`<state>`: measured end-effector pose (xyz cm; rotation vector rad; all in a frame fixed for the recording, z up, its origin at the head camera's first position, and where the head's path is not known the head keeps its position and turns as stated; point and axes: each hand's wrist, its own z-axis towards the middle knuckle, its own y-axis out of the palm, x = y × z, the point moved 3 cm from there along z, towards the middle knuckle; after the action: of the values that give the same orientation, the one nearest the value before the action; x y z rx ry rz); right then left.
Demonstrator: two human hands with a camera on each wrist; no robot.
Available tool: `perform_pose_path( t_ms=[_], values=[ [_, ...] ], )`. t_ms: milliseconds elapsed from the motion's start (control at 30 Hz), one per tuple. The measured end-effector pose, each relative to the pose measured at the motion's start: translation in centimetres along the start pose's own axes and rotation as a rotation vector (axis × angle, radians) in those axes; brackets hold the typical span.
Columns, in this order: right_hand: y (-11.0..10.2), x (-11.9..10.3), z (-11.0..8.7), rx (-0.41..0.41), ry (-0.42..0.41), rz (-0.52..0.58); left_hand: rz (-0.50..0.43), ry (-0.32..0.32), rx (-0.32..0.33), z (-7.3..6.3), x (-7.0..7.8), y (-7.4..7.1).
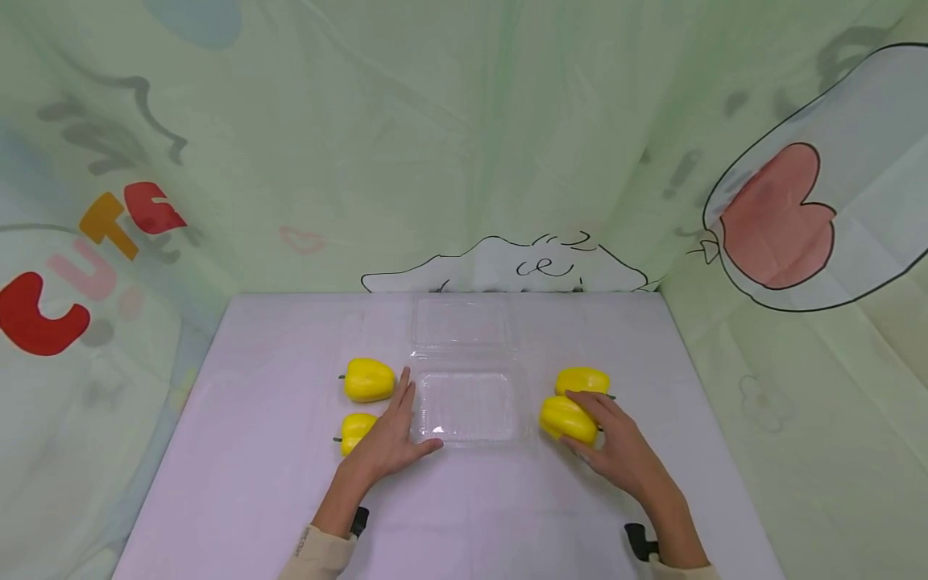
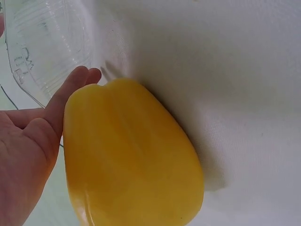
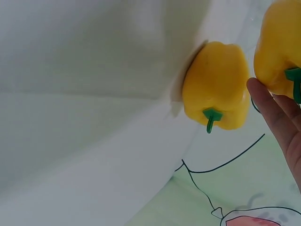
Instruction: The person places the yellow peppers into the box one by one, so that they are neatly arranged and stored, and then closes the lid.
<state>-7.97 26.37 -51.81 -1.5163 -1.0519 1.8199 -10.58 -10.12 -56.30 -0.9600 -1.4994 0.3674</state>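
In the head view, my right hand (image 1: 619,443) grips a yellow bell pepper (image 1: 567,419) between thumb and fingers. Its green stem also shows on the held bell pepper (image 3: 277,47) in the right wrist view. Just behind it lies another yellow bell pepper (image 1: 582,380). My left hand (image 1: 387,443) is at the left side of a clear plastic clamshell box (image 1: 470,407), fingers straight along its edge and thumb at the front corner. Left of that hand sit two more yellow bell peppers, a far one (image 1: 368,380) and a near one (image 1: 354,432) partly hidden by the hand.
The box's clear lid (image 1: 464,324) lies folded back, flat on the white table (image 1: 290,499). Light green printed cloth (image 1: 435,145) hangs behind the table and along both sides.
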Motion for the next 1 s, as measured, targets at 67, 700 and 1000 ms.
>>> perform_pose_path(
  t_ms=[67, 700, 1000],
  values=[
    [0.0, -0.2, 0.1, 0.003, -0.009, 0.002, -0.002, -0.002, 0.001, 0.0, 0.0, 0.0],
    [0.6, -2.1, 1.7, 0.017, -0.081, 0.04, -0.04, -0.009, 0.002, 0.2, 0.1, 0.0],
    [1.4, -3.0, 2.2, -0.03, -0.077, 0.07, -0.053, -0.004, 0.005, 0.3, 0.1, 0.0]
  ],
)
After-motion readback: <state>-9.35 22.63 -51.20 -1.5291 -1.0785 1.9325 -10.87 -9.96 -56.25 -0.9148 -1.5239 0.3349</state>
